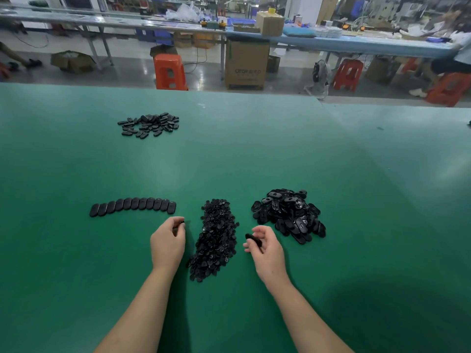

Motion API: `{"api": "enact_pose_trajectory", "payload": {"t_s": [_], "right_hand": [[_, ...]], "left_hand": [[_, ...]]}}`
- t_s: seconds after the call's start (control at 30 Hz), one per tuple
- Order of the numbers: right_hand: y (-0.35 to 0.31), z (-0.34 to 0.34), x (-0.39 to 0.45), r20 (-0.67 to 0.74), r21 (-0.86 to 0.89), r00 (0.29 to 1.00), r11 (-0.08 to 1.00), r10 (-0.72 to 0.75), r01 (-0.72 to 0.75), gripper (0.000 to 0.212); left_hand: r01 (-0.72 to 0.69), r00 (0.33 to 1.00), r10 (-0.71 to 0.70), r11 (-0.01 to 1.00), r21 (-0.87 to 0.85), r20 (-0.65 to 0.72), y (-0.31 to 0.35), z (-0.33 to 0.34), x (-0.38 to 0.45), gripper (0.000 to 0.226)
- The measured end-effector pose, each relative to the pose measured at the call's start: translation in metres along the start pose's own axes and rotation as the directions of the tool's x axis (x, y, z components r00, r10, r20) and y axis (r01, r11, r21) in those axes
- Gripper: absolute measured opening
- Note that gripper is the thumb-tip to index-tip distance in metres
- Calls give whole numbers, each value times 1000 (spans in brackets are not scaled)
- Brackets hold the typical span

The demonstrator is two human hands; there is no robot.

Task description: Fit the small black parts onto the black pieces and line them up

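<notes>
Fitted pieces (132,206) are lying in an overlapping row at the left of the green surface (356,174). Just right of and below the row's end, the left hand (168,240) is pinching a small black part (182,222). Loose small parts (216,238) are heaped at centre. The right hand (265,247) is gripping one black piece (253,241), below and left of the heap of black pieces (289,215).
</notes>
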State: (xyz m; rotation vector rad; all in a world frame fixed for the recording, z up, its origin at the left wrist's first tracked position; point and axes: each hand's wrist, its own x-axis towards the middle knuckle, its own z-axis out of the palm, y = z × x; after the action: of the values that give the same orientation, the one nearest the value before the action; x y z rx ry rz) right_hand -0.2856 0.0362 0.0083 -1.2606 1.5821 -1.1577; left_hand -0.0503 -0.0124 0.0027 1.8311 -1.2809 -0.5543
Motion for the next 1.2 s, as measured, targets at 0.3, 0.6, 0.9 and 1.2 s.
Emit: {"api": "enact_pose_trajectory", "payload": {"t_s": [0.3, 0.6, 0.9, 1.2], "right_hand": [[-1, 0, -1, -4, -17, 999, 999, -49, 49, 24], [4, 2, 2, -91, 79, 996, 997, 24, -17, 11], [0, 3, 0, -91, 43, 996, 999, 9, -6, 25], [2, 7, 4, -138, 118, 990, 993, 35, -18, 16]], "left_hand": [[-6, 1000, 6, 1000, 16, -3, 1, -1, -1, 15], [-11, 1000, 11, 1000, 20, 5, 1, -2, -2, 16], [-37, 992, 38, 999, -9, 122, 9, -7, -1, 15], [-206, 915, 245, 967, -149, 321, 74, 24, -38, 20]]}}
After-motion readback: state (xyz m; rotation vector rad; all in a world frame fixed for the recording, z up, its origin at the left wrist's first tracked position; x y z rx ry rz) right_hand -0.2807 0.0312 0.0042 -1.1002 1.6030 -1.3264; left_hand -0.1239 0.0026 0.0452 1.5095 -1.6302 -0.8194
